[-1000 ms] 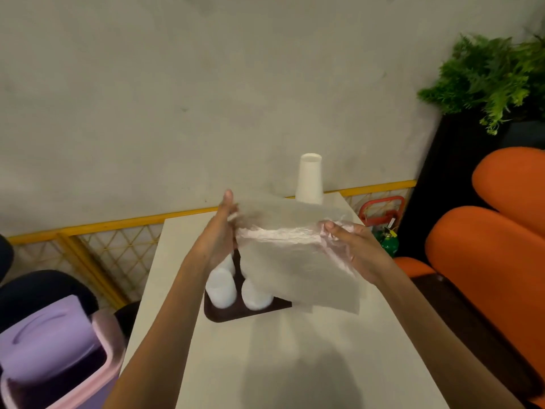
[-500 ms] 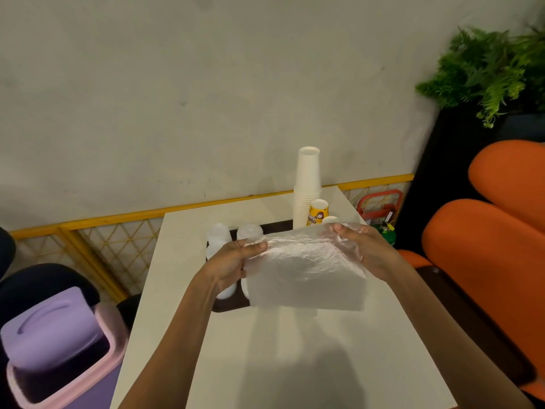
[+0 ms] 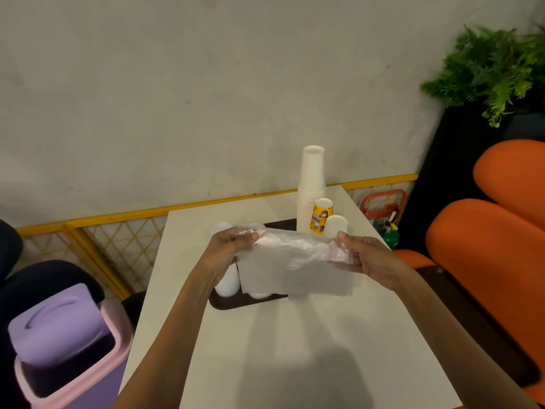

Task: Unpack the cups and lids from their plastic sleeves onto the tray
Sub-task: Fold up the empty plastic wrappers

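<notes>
bin [image 3: 59, 343]: purple, far left, off table.
L hand [image 3: 227, 246]: pinches sleeve [image 3: 295, 270] at its left top corner.
lid stacks [image 3: 227, 284]: white, on tray [image 3: 233, 302], left part.
sleeve: crumpled, stretched betw. both hands, over tray.
cup stack [image 3: 312, 184]: tall, white, tray's far right.
R hand [image 3: 368, 261]: fingers curled, grips sleeve's right end.

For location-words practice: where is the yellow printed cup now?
In the head view, the yellow printed cup stands right of centre at the far end of the dark tray, beside the tall stack of white cups, just beyond the right hand.
</notes>
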Demonstrator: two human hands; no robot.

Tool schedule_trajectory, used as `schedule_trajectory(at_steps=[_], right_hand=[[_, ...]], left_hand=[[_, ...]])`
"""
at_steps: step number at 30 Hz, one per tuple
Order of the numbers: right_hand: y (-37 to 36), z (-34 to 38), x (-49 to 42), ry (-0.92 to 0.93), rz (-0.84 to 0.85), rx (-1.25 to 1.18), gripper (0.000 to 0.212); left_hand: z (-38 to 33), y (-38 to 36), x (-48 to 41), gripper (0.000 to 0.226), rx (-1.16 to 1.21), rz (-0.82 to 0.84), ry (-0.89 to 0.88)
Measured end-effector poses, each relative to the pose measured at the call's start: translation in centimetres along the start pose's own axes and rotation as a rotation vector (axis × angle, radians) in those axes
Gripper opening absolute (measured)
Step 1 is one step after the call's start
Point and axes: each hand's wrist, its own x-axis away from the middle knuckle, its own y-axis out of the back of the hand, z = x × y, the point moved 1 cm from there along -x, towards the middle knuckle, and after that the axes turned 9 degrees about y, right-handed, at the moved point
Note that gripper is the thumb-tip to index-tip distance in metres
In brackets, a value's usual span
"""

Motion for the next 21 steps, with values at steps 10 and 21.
schedule_trajectory(at_steps=[10, 21], right_hand=[[-1.0, 0.6, -0.5, 0.132, -0.142, -0.011, 0.029], [-1.4, 1.9, 0.0, 0.646, -0.331, 0.297, 0.008]], left_hand=[[-1.0, 0.8, -0.6, 0.007, 0.003, 0.057, -0.137], [-1.7, 0.7, -0.6, 0.008, 0.113, -0.038, -0.200]])
